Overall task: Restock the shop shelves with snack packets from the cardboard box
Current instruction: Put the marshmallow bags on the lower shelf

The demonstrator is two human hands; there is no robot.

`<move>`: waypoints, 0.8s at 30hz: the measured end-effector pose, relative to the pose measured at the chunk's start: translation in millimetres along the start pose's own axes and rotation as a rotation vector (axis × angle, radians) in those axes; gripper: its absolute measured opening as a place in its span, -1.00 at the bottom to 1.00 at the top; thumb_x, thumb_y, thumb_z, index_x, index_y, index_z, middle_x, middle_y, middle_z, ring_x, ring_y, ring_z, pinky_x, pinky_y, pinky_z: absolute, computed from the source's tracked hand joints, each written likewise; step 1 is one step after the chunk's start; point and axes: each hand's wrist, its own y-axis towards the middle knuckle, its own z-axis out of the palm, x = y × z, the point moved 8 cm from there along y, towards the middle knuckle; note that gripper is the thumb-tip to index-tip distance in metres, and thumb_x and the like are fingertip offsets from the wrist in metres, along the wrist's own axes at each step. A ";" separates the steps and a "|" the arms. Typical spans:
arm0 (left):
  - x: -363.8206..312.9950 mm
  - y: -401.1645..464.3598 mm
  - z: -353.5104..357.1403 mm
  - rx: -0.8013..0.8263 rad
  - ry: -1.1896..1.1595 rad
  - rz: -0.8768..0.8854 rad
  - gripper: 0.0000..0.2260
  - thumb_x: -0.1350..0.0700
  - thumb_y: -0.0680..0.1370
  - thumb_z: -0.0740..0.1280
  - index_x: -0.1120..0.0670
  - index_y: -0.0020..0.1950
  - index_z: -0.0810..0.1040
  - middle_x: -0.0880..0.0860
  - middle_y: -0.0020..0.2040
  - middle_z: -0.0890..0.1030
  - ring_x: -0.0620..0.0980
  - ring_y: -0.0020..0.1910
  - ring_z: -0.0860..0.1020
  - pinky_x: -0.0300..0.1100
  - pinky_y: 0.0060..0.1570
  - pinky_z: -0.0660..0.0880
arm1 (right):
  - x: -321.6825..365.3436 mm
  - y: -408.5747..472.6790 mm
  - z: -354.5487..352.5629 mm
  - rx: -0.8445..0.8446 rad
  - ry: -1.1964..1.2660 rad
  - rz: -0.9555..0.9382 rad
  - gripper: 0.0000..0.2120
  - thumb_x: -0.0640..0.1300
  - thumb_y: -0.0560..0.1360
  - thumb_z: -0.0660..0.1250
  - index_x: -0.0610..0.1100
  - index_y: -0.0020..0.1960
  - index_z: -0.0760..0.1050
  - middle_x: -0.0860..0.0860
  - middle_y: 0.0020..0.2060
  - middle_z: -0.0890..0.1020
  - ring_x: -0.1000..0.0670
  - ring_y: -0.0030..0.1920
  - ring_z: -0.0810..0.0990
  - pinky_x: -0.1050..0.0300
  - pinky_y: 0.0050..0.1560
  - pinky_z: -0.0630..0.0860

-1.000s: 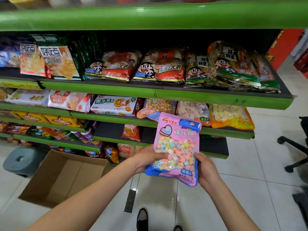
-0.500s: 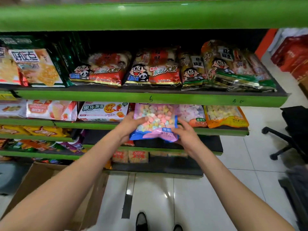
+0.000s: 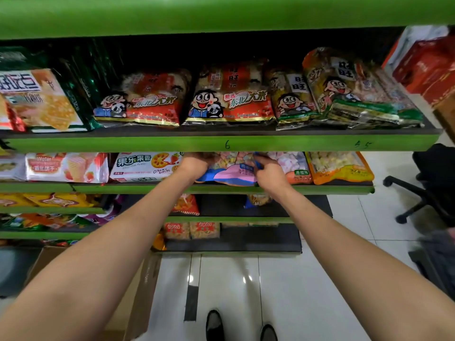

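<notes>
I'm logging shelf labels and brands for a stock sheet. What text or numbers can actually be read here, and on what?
"6": handwritten on the green shelf edge.
"5 5", roughly: handwritten further right on that edge.
"果乐果香": white biscuit pack.
"东北大米": red rice cracker bag.
"旺旺": rice cracker bag.
"Wafer": pink wafer pack, faint.
Print on the marshmallow packet that both hands hold is too blurred.

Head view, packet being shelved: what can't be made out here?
- Marshmallow packet, head view: upper part hidden under the green shelf edge above.
- Left hand: fingertips hidden under that edge; grip unclear.
- Right hand: fingers curl at the packet's corner; contact blurred.
- Cardboard box: inside hidden by the left forearm and cut by the frame's bottom edge.
</notes>
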 end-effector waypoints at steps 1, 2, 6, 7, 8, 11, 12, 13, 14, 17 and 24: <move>1.9 2.8 -0.7 -0.008 0.018 -0.012 -0.65 0.09 0.59 0.37 0.19 0.34 0.52 0.15 0.35 0.55 0.13 0.33 0.49 -0.13 0.35 0.37 | 1.8 -1.0 -0.3 -0.004 -0.013 -0.001 -0.51 -0.47 0.50 0.16 -0.21 0.38 0.47 -0.09 0.30 0.54 -0.04 0.28 0.50 0.42 0.06 0.37; 3.2 5.1 -1.1 -0.007 0.031 -0.017 -0.65 0.10 0.61 0.35 0.20 0.36 0.51 0.16 0.36 0.54 0.13 0.34 0.48 -0.11 0.36 0.38 | 4.5 -2.8 -0.3 -0.001 -0.038 -0.014 -0.50 -0.48 0.49 0.15 -0.22 0.38 0.47 -0.10 0.33 0.53 -0.03 0.28 0.49 0.46 0.06 0.34; 12.2 9.1 4.6 0.026 0.173 -0.015 -0.70 0.04 0.65 0.28 0.18 0.30 0.54 0.18 0.21 0.62 0.15 0.13 0.58 -0.18 0.02 0.42 | 8.6 -14.3 6.7 0.057 -0.239 -0.099 -0.51 -0.46 0.51 0.15 -0.21 0.41 0.42 -0.11 0.42 0.41 -0.06 0.42 0.37 0.28 0.40 0.22; 15.5 7.1 4.8 0.029 0.221 -0.038 -0.68 -0.01 0.65 0.25 0.15 0.30 0.55 0.18 0.18 0.63 0.13 -0.01 0.59 -0.17 -0.11 0.42 | 8.1 -16.9 6.2 0.054 -0.298 -0.113 -0.52 -0.41 0.53 0.16 -0.18 0.43 0.41 -0.10 0.44 0.37 -0.10 0.45 0.31 0.19 0.45 0.18; 18.0 5.3 4.2 0.033 0.244 -0.052 -0.67 -0.04 0.66 0.23 0.13 0.31 0.54 0.18 0.17 0.63 0.09 -0.12 0.57 -0.18 -0.22 0.42 | 8.1 -19.1 4.9 0.046 -0.327 -0.123 -0.53 -0.37 0.55 0.17 -0.16 0.44 0.39 -0.10 0.45 0.35 -0.12 0.46 0.29 0.14 0.47 0.17; 22.8 -1.2 3.0 0.042 0.130 -0.057 -0.60 -0.01 0.61 0.33 0.08 0.42 0.46 0.14 0.30 0.57 0.07 0.02 0.59 -0.17 -0.09 0.52 | 7.9 -27.5 -3.1 0.020 -0.309 -0.132 -0.57 -0.25 0.60 0.21 -0.15 0.47 0.37 -0.11 0.44 0.37 -0.14 0.43 0.34 0.09 0.45 0.24; 24.3 -5.0 2.1 0.061 0.113 -0.050 -0.51 -0.03 0.57 0.39 0.07 0.45 0.42 0.11 0.36 0.53 0.10 0.17 0.56 -0.14 0.08 0.52 | 7.0 -31.3 -5.5 0.019 -0.300 -0.133 -0.58 -0.20 0.61 0.23 -0.15 0.47 0.36 -0.12 0.44 0.39 -0.14 0.42 0.37 0.07 0.44 0.26; 26.5 -9.0 3.5 0.093 0.140 -0.050 -0.41 -0.07 0.51 0.45 0.05 0.49 0.38 0.09 0.41 0.50 0.13 0.27 0.52 -0.12 0.19 0.49 | 5.2 -35.9 -6.5 0.034 -0.296 -0.130 -0.57 -0.16 0.62 0.24 -0.15 0.48 0.35 -0.11 0.43 0.40 -0.13 0.41 0.39 0.06 0.42 0.29; 30.3 -12.3 5.0 0.120 0.184 -0.056 -0.33 -0.12 0.47 0.48 0.04 0.50 0.35 0.09 0.42 0.48 0.14 0.30 0.51 -0.09 0.22 0.47 | 2.6 -40.1 -6.5 0.058 -0.295 -0.127 -0.56 -0.13 0.62 0.25 -0.14 0.49 0.34 -0.10 0.44 0.41 -0.12 0.41 0.40 0.05 0.41 0.30; 37.1 -16.7 7.1 0.108 0.299 -0.074 -0.32 -0.14 0.47 0.48 0.02 0.51 0.33 0.18 0.36 0.51 0.18 0.16 0.57 -0.03 0.04 0.54 | -1.8 -49.7 -3.3 0.124 -0.304 -0.114 -0.53 -0.14 0.63 0.25 -0.14 0.51 0.30 -0.10 0.46 0.40 -0.12 0.44 0.37 0.07 0.40 0.30; 30.0 -18.8 4.4 -0.012 0.299 -0.102 -0.42 -0.07 0.57 0.38 -0.05 0.54 0.27 0.17 0.31 0.53 0.06 -0.15 0.56 -0.14 -0.20 0.51 | 10.3 -48.3 0.0 0.113 -0.290 -0.086 -0.53 -0.18 0.63 0.22 -0.14 0.52 0.28 -0.12 0.44 0.42 -0.13 0.35 0.47 0.22 0.22 0.36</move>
